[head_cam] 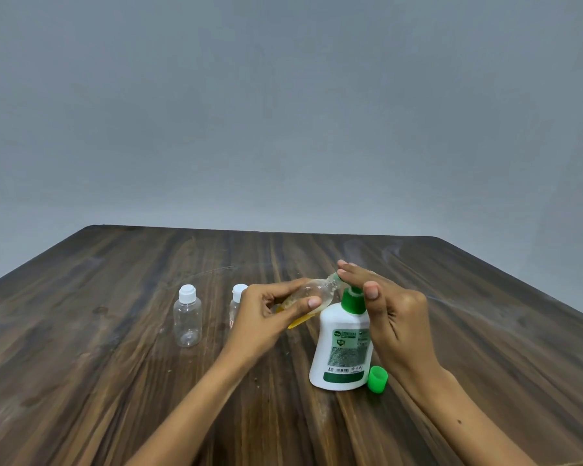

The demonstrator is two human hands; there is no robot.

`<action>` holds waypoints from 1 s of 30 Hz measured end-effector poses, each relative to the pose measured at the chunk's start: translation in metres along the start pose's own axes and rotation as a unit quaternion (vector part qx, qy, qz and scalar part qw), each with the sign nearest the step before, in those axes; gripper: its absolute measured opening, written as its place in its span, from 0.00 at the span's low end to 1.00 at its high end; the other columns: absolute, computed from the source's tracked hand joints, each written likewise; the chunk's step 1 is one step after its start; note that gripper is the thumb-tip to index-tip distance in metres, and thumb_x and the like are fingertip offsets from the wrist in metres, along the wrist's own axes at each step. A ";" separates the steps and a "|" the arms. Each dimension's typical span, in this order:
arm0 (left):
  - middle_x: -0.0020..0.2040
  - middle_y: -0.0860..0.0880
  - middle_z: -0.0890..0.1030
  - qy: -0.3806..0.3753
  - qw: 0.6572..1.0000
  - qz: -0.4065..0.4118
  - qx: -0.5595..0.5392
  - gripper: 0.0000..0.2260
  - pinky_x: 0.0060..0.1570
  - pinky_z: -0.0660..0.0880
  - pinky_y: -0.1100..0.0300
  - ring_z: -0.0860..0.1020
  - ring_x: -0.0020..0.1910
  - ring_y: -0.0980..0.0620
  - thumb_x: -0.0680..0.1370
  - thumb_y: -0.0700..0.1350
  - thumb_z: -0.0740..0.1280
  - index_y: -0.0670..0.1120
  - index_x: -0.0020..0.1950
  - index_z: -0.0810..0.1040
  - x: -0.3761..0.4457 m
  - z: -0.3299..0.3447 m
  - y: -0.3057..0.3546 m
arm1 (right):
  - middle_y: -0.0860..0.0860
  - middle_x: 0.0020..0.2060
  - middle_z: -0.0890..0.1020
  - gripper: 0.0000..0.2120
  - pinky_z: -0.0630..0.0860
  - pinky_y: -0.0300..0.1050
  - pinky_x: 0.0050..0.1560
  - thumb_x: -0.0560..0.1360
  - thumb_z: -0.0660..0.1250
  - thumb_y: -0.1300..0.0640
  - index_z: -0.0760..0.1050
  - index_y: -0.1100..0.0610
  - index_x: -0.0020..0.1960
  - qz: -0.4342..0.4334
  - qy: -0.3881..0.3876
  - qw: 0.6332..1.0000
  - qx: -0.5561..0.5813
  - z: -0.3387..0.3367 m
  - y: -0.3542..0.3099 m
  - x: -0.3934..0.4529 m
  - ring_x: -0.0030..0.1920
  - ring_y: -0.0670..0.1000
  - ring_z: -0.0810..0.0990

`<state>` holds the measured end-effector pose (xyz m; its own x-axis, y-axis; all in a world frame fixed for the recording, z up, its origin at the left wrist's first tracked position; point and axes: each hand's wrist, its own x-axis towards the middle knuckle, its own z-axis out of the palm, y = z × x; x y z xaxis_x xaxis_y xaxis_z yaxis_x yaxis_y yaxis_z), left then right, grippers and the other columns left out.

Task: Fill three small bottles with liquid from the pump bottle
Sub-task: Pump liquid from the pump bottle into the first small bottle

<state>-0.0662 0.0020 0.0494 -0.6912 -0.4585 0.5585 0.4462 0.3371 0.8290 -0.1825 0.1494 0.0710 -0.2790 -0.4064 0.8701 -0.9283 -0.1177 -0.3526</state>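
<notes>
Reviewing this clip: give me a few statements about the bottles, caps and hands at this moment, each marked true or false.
1. The left hand holds a small clear bottle tilted toward the pump bottle. True.
2. The held bottle is empty. False: yellow liquid shows in it.
3. Straight fingers of the right hand lie over the green pump head. True.
4. The green cap sits on a small bottle. False: it lies on the table beside the pump bottle.
5. The far-left bottle is uncapped. False: it has a white cap.

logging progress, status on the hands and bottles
Left hand grips tilted small bottle, some yellow liquid inside. Right hand flat on pump bottle. Nothing in the way.
</notes>
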 end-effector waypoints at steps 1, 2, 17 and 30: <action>0.52 0.54 0.86 0.002 1.000 0.002 0.003 0.13 0.57 0.78 0.59 0.83 0.55 0.55 0.71 0.45 0.73 0.50 0.55 0.84 0.000 0.000 0.000 | 0.49 0.56 0.82 0.31 0.79 0.54 0.54 0.81 0.48 0.38 0.82 0.58 0.56 -0.002 -0.004 1.000 0.001 -0.001 0.000 0.000 0.60 0.46 0.79; 0.52 0.54 0.86 0.003 1.000 0.003 0.001 0.13 0.57 0.78 0.59 0.83 0.55 0.55 0.71 0.45 0.73 0.50 0.55 0.84 0.000 0.001 0.001 | 0.49 0.57 0.82 0.31 0.79 0.54 0.55 0.81 0.47 0.37 0.81 0.58 0.57 -0.004 -0.009 1.000 -0.001 -0.002 -0.001 0.002 0.61 0.46 0.78; 0.50 0.54 0.86 0.007 1.000 0.007 -0.021 0.12 0.52 0.77 0.64 0.83 0.54 0.55 0.71 0.44 0.72 0.50 0.54 0.84 0.000 0.002 0.003 | 0.48 0.56 0.82 0.33 0.79 0.47 0.55 0.80 0.47 0.36 0.82 0.58 0.56 -0.006 -0.006 1.000 0.004 -0.003 -0.002 0.008 0.60 0.44 0.79; 0.52 0.53 0.86 -0.001 1.000 0.005 -0.014 0.12 0.56 0.78 0.60 0.83 0.55 0.54 0.72 0.43 0.73 0.48 0.56 0.84 0.001 0.001 -0.001 | 0.47 0.55 0.82 0.33 0.79 0.50 0.54 0.81 0.46 0.36 0.82 0.57 0.55 -0.016 -0.003 1.000 -0.010 -0.002 -0.001 0.003 0.59 0.44 0.79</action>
<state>-0.0678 0.0015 0.0494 -0.6887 -0.4530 0.5661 0.4685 0.3178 0.8243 -0.1834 0.1500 0.0748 -0.2470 -0.4074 0.8792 -0.9419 -0.1122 -0.3166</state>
